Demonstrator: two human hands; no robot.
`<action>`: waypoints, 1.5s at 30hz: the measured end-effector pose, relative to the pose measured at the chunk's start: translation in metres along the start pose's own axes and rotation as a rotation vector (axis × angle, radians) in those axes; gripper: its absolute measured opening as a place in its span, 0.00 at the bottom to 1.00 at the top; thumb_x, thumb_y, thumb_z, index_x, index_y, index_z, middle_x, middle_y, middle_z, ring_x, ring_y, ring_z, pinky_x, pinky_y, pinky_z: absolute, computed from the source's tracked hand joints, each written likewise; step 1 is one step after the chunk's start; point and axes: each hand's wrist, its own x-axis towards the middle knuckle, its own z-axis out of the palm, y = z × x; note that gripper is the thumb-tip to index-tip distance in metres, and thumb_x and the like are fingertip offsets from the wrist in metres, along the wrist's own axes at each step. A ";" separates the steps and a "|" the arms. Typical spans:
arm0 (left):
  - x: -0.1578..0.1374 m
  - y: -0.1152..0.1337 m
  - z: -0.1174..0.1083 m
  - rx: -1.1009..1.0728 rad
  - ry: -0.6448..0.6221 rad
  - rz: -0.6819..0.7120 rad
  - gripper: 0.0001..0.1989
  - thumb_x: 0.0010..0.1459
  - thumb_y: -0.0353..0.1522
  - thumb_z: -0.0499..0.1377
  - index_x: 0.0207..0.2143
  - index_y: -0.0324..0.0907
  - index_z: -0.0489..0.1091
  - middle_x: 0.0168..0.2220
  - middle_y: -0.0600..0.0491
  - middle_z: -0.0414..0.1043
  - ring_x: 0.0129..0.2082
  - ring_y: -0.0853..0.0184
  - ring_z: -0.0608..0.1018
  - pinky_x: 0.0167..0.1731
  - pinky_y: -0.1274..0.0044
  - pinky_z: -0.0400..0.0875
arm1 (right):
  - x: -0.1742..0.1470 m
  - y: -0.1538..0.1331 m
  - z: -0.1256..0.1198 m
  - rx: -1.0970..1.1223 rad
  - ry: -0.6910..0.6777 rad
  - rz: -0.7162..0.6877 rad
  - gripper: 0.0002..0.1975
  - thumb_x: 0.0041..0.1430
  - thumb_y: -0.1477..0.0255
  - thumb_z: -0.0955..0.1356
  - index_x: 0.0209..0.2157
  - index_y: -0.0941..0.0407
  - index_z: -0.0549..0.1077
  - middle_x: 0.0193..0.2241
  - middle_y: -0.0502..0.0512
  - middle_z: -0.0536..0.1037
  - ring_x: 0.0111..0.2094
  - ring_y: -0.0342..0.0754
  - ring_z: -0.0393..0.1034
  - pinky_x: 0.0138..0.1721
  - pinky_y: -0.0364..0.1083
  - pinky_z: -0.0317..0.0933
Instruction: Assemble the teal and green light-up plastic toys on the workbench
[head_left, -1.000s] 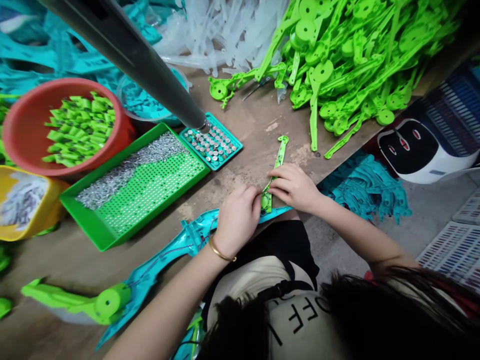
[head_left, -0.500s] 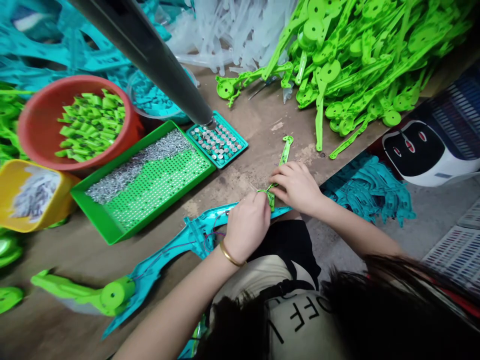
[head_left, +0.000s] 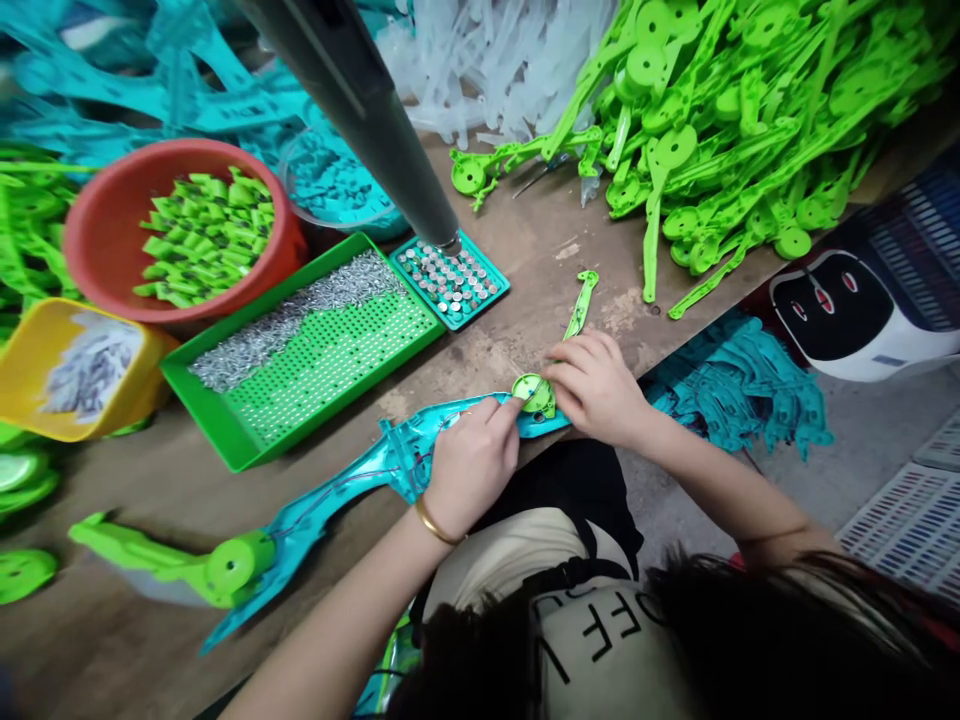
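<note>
A long blue plastic shell (head_left: 360, 470), with thin wires running along its inside, lies across the table's near edge. Over its right end is a green plastic arm piece (head_left: 534, 393) with a round end; its narrow tip points away from me. My right hand (head_left: 600, 388) grips this piece with bent fingers at its middle. My left hand (head_left: 474, 462) is closed over the blue shell, fingertips pinched at the rim of the round end; whatever they pinch is hidden. At the shell's far left end sits another green plastic piece (head_left: 172, 572) with a round hub.
Left of centre stand a green tray (head_left: 259, 445) of screws, a small teal tray (head_left: 491, 300) of round metal bits, a red bowl (head_left: 82, 240) and a yellow container (head_left: 154, 385). Green parts (head_left: 720, 150) are heaped at back right. A dark post (head_left: 375, 110) slants above the trays.
My left hand has drawn back slightly left, uncovering the green piece's round end. My right hand stays on that piece. The whole view has shifted a little.
</note>
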 end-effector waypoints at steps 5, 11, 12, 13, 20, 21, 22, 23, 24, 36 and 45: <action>0.001 -0.001 -0.004 -0.049 -0.027 -0.010 0.13 0.64 0.29 0.50 0.45 0.40 0.72 0.33 0.50 0.74 0.32 0.64 0.77 0.31 0.75 0.68 | -0.011 -0.011 0.008 0.020 -0.002 -0.065 0.14 0.65 0.63 0.63 0.43 0.55 0.75 0.49 0.55 0.77 0.52 0.51 0.66 0.61 0.55 0.49; 0.005 -0.017 -0.011 -0.127 -0.040 -0.119 0.08 0.63 0.30 0.51 0.40 0.39 0.70 0.36 0.49 0.76 0.35 0.62 0.78 0.34 0.75 0.69 | -0.014 -0.013 0.012 -0.026 -0.040 -0.060 0.14 0.66 0.62 0.63 0.44 0.53 0.75 0.51 0.53 0.77 0.53 0.52 0.65 0.61 0.58 0.45; 0.006 -0.019 -0.011 -0.115 -0.055 -0.127 0.08 0.62 0.30 0.51 0.40 0.39 0.70 0.37 0.49 0.76 0.36 0.61 0.79 0.34 0.74 0.69 | -0.014 -0.014 0.012 -0.037 -0.039 -0.057 0.14 0.66 0.63 0.62 0.45 0.53 0.75 0.50 0.54 0.77 0.53 0.52 0.65 0.61 0.58 0.45; 0.007 -0.020 -0.012 -0.105 -0.074 -0.136 0.09 0.62 0.30 0.51 0.40 0.39 0.70 0.38 0.48 0.77 0.36 0.61 0.79 0.34 0.74 0.70 | -0.014 -0.016 0.011 -0.048 -0.038 -0.054 0.14 0.66 0.63 0.62 0.45 0.53 0.74 0.50 0.54 0.77 0.53 0.52 0.65 0.61 0.58 0.46; 0.013 -0.018 -0.013 -0.073 -0.202 -0.167 0.11 0.63 0.30 0.50 0.40 0.39 0.71 0.38 0.47 0.76 0.38 0.59 0.79 0.34 0.73 0.69 | -0.015 -0.024 0.010 -0.116 -0.062 -0.076 0.16 0.65 0.71 0.61 0.53 0.54 0.70 0.55 0.57 0.73 0.57 0.55 0.61 0.62 0.59 0.45; 0.013 -0.017 -0.013 -0.060 -0.219 -0.166 0.11 0.63 0.30 0.50 0.40 0.39 0.72 0.38 0.47 0.76 0.38 0.59 0.79 0.34 0.73 0.69 | -0.015 -0.024 0.010 -0.126 -0.071 -0.079 0.17 0.66 0.71 0.61 0.54 0.54 0.70 0.55 0.57 0.73 0.57 0.55 0.61 0.62 0.60 0.45; 0.013 -0.016 -0.013 -0.049 -0.231 -0.167 0.12 0.63 0.30 0.49 0.40 0.39 0.72 0.38 0.47 0.76 0.37 0.59 0.79 0.33 0.72 0.69 | -0.014 -0.025 0.010 -0.133 -0.081 -0.080 0.17 0.66 0.70 0.61 0.54 0.53 0.70 0.54 0.57 0.74 0.57 0.55 0.61 0.62 0.61 0.44; 0.013 -0.016 -0.013 -0.039 -0.238 -0.169 0.12 0.63 0.30 0.49 0.40 0.39 0.72 0.38 0.47 0.76 0.37 0.59 0.79 0.32 0.72 0.69 | -0.014 -0.026 0.009 -0.136 -0.091 -0.081 0.16 0.66 0.67 0.61 0.53 0.52 0.70 0.54 0.58 0.74 0.57 0.56 0.60 0.62 0.62 0.44; 0.014 -0.015 -0.013 -0.035 -0.241 -0.170 0.12 0.63 0.31 0.49 0.41 0.39 0.72 0.38 0.47 0.76 0.36 0.59 0.79 0.32 0.72 0.68 | -0.013 -0.026 0.009 -0.139 -0.100 -0.083 0.16 0.67 0.64 0.61 0.52 0.51 0.71 0.54 0.58 0.74 0.57 0.56 0.60 0.62 0.62 0.44; -0.004 -0.033 -0.040 -0.027 -0.233 -0.086 0.16 0.65 0.34 0.48 0.42 0.42 0.75 0.34 0.49 0.72 0.32 0.62 0.76 0.28 0.74 0.66 | -0.007 -0.039 0.004 -0.145 -0.160 -0.043 0.21 0.63 0.55 0.62 0.48 0.54 0.73 0.53 0.63 0.72 0.57 0.62 0.61 0.60 0.67 0.45; 0.003 -0.045 -0.039 -0.083 -0.322 -0.039 0.16 0.63 0.29 0.48 0.45 0.43 0.74 0.38 0.49 0.72 0.35 0.63 0.76 0.33 0.74 0.68 | 0.003 -0.067 0.027 -0.022 -0.096 -0.032 0.19 0.66 0.61 0.62 0.50 0.58 0.71 0.53 0.60 0.73 0.56 0.56 0.62 0.63 0.60 0.48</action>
